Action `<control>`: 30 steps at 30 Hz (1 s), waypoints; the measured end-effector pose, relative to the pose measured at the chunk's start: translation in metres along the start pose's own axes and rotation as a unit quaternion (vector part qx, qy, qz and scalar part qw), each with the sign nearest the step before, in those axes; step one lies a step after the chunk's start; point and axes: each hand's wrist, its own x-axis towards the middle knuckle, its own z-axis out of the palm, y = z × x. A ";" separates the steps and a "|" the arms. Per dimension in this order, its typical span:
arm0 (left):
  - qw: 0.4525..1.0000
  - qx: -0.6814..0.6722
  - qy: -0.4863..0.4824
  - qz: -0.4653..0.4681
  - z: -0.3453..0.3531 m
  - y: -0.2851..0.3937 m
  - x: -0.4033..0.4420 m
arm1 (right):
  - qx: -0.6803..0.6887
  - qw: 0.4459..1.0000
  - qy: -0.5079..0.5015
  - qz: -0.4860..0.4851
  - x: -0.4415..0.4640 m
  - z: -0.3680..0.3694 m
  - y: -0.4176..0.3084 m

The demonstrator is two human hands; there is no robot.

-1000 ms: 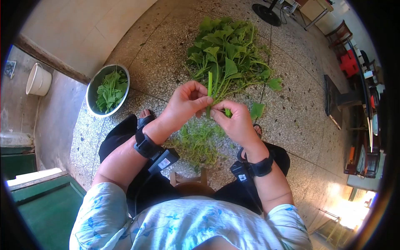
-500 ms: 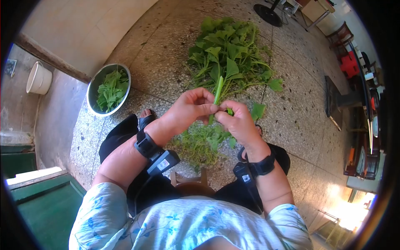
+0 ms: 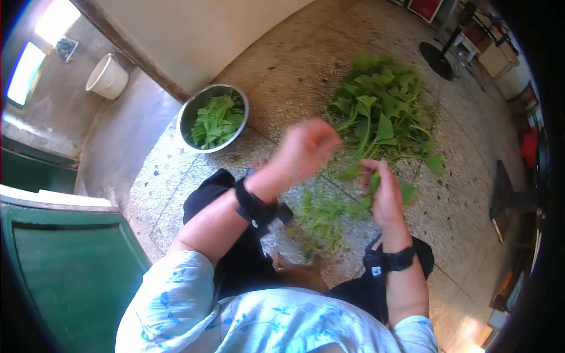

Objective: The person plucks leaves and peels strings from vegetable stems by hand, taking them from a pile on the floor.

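Observation:
My left hand (image 3: 309,150) is raised above the floor, between the metal basin and the leafy pile. It is smeared by motion, so its fingers and anything in them do not show clearly. My right hand (image 3: 385,197) is lower and further right, its fingers curled round a piece of green stalk (image 3: 374,183). Beyond it lies a big pile of leafy green stems (image 3: 382,112). Thin stringy trimmings (image 3: 321,220) are scattered between my feet. Cut greens (image 3: 216,122) lie in the metal basin (image 3: 183,126) at the left.
A doorway with a white bucket (image 3: 108,77) beyond it stands at the far left. The green door panel (image 3: 70,259) is at lower left. A black round stand base (image 3: 436,60) is at the upper right. Dark furniture lines the right edge.
My hands have come apart, and the long stalk held upright between them no longer shows. My left hand moves fast. The view has turned left, bringing the basin nearer the middle.

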 end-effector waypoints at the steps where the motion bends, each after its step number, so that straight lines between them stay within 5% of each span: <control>1: 0.997 0.024 -0.035 0.062 0.020 0.012 -0.005 | -0.011 1.000 0.006 0.005 -0.001 0.003 0.003; 6: 0.980 0.105 -0.056 0.159 0.065 0.023 -0.014 | 0.201 0.978 -0.047 -0.027 -0.001 0.010 0.003; 11: 0.998 0.005 -0.058 0.022 0.068 0.025 -0.012 | 0.219 0.969 -0.081 -0.079 -0.010 0.009 -0.002; 16: 0.992 0.076 -0.069 0.077 0.064 0.024 -0.008 | 0.236 0.965 -0.061 -0.098 -0.013 0.001 -0.002; 18: 0.971 0.150 -0.056 0.180 0.060 0.022 -0.004 | -0.150 0.961 0.041 -0.227 -0.012 -0.010 -0.003; 24: 0.934 0.206 -0.063 0.285 0.058 0.018 -0.006 | -0.296 0.936 0.036 -0.188 -0.018 -0.021 -0.014; 30: 0.939 0.141 -0.060 0.309 0.057 0.020 -0.006 | -0.224 0.965 -0.005 -0.134 -0.025 -0.019 -0.028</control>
